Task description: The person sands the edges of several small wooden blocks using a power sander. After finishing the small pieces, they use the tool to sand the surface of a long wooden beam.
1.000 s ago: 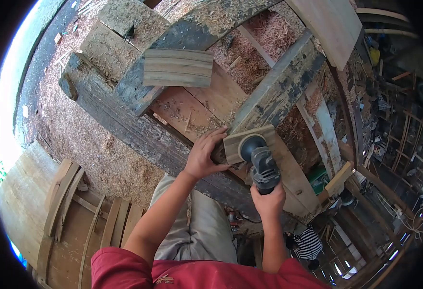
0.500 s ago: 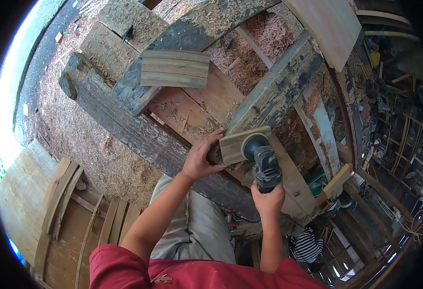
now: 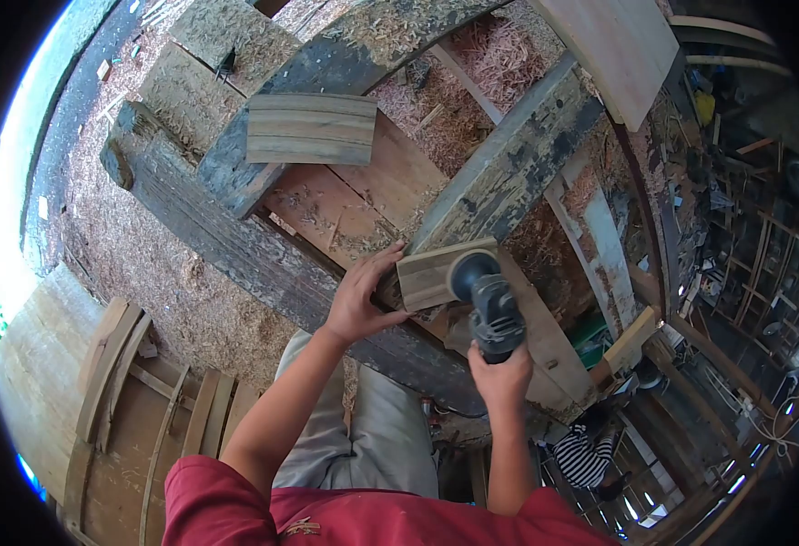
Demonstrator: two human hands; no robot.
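Observation:
My right hand (image 3: 501,375) is wrapped round the body of a dark angle grinder (image 3: 498,318) fitted with a round pad. The pad rests on the right part of a short wooden block (image 3: 425,280), covering some of its top face. My left hand (image 3: 363,293) grips the block's left end, with the thumb at the near corner and the fingers at the far one. Beneath the block is a weathered heavy timber (image 3: 508,155). Farther off, a slightly curved striped board (image 3: 311,129) lies across a dark curved timber (image 3: 326,59).
Wood shavings (image 3: 190,291) cover much of the ground. A long dark beam (image 3: 226,237) runs before my legs. A pale plank (image 3: 613,55) juts in at upper right. Curved wooden strips (image 3: 103,373) stand at lower left. Another person in a striped top (image 3: 583,458) is at lower right.
The view has shifted slightly, so the bench things appear farther left. My hands, the grinder and the block keep nearly the same arrangement. More of the person at lower right shows.

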